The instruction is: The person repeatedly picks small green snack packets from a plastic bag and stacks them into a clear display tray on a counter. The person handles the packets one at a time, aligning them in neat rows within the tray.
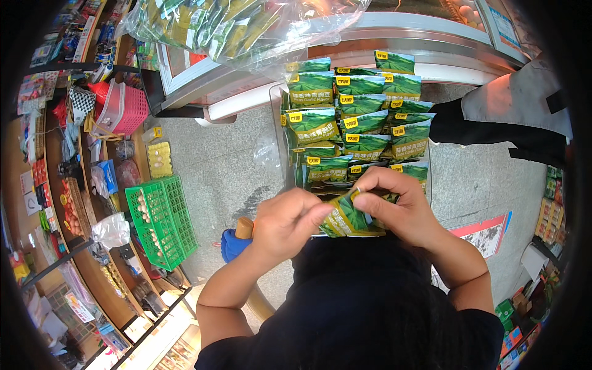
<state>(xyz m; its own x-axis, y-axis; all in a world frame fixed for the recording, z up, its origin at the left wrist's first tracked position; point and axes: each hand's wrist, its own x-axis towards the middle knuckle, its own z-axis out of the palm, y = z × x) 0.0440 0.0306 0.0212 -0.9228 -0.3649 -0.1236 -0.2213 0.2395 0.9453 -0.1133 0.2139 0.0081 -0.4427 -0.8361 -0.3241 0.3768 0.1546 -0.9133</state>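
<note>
Between my two hands, close to my body, is a small green and yellow foil snack packet (347, 217). The fingers of my left hand (286, 222) pinch its left edge. At the packet's upper right, the thumb and forefinger of my right hand (402, 203) grip a corner. Just beyond them stands a clear plastic bin (278, 129) filled with upright packets of the same kind (363, 122), set in three columns and several rows. The bin's near end is partly hidden behind my hands.
A large clear bag of similar packets (222, 27) rests on the glass-topped counter (416, 32) ahead. Left are stocked shelves (83, 199), a pink basket (132, 108) and a green crate (173, 222) holding eggs. Another person's dark-trousered leg (453, 122) is at right. Blue cloth (233, 245) wraps a wooden post.
</note>
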